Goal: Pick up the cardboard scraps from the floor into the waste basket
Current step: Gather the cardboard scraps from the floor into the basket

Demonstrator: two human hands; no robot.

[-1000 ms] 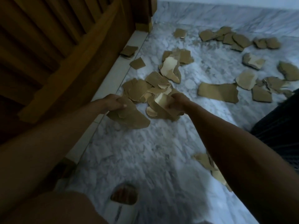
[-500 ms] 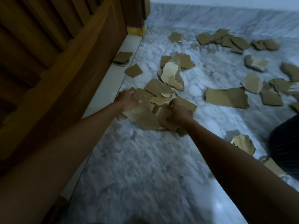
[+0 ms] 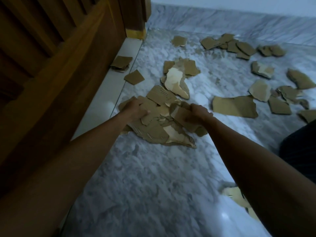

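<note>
A heap of brown cardboard scraps (image 3: 153, 132) lies on the grey marble floor (image 3: 153, 177) in the middle of the view. My left hand (image 3: 136, 108) presses on the heap's left side, fingers curled over the pieces. My right hand (image 3: 198, 113) grips a folded scrap (image 3: 178, 111) at the heap's right side. A large flat scrap (image 3: 235, 106) lies to the right, and several more scraps (image 3: 234, 44) are scattered toward the far wall. No waste basket can be seen.
A brown wooden slatted panel (image 3: 59, 57) and a pale sill (image 3: 106, 93) run along the left, with two scraps (image 3: 121, 63) on the sill. A dark cloth shape (image 3: 301, 147) sits at the right edge. More scraps (image 3: 237, 197) lie by my right forearm.
Both hands have drawn the scraps closer together into one heap, and the heap has shifted slightly toward me. The camera has moved a little nearer to the floor.
</note>
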